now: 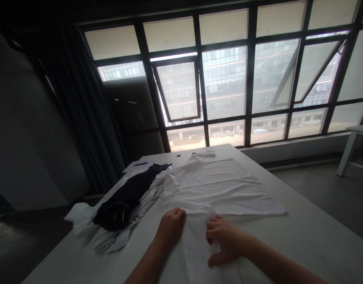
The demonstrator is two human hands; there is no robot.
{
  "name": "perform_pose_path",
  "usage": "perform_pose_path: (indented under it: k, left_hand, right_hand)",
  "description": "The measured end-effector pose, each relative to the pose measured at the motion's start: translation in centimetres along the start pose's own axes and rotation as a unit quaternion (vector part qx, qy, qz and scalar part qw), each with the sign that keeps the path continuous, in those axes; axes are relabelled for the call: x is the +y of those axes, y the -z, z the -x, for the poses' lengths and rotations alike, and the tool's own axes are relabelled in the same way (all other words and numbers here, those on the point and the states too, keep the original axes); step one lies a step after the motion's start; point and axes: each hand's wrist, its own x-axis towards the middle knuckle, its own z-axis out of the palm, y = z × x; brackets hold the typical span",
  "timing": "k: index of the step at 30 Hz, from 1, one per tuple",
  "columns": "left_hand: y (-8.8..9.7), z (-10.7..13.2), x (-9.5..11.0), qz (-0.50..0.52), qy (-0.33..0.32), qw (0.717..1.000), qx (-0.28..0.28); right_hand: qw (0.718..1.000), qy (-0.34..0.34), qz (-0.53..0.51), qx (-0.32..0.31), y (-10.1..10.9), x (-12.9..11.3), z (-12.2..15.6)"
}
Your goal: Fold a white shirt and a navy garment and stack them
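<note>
White shirt [223,189] lies spread flat across the middle of the pale table [311,236], its near strip running down to the lower centre of the frame. At that strip the left hand [169,227] curls its fingers over the cloth's edge, holding it. The right hand [225,241] rests on the same strip, fingers bent and thumb splayed; whether it pinches the cloth I cannot tell. A dark garment [125,199] tops a heap of white clothes [110,238] at lower left.

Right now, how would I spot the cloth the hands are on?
Find the white table by the big window. The white shirt lies flat under the left hand and right hand. The pile beside it is crumpled and part dark.
</note>
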Motion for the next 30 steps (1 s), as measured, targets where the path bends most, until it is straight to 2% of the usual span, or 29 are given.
perform_pose_path:
  k: [2, 5, 8, 12, 14, 18, 23, 26, 30]
  left_hand:
    - [0.0, 0.0, -0.6, -0.02, 0.023, 0.999, 0.023]
    - [0.2, -0.1, -0.7, -0.044, 0.013, 0.998, 0.051]
    - [0.9, -0.2, 0.1, -0.056, -0.028, 0.995, 0.081]
    - [2.3, -0.4, 1.6, -0.065, -0.062, 0.991, 0.099]
    - [2.9, -0.4, 2.3, -0.056, -0.073, 0.993, 0.081]
    - [3.1, -0.3, 2.9, -0.005, -0.108, 0.994, -0.014]
    - [1.8, 0.1, 2.5, 0.011, -0.072, 0.995, -0.061]
    - [1.5, 0.2, 1.9, 0.014, -0.069, 0.995, -0.072]
    - [2.7, 0.0, 1.6, 0.031, -0.089, 0.995, -0.042]
  right_hand:
    - [1.0, -0.007, -0.001, -0.029, -0.3, -0.3, 0.2]
    - [0.998, -0.016, -0.006, -0.056, -0.7, -0.9, 0.2]
    - [0.997, -0.019, -0.005, -0.072, -0.6, -1.7, -0.1]
    - [0.998, -0.034, 0.004, -0.051, 0.2, -2.0, -0.4]
    - [0.998, -0.043, 0.0, -0.046, 0.6, -1.5, -0.3]
    - [0.997, -0.046, 0.001, -0.056, 0.8, -0.3, 0.4]
    - [0.996, -0.05, -0.018, -0.073, 0.2, -0.9, 0.6]
    - [0.997, -0.068, 0.002, -0.04, 0.6, -1.6, -0.1]
    - [0.986, -0.11, 0.073, 0.098, 1.6, -1.2, -1.2]
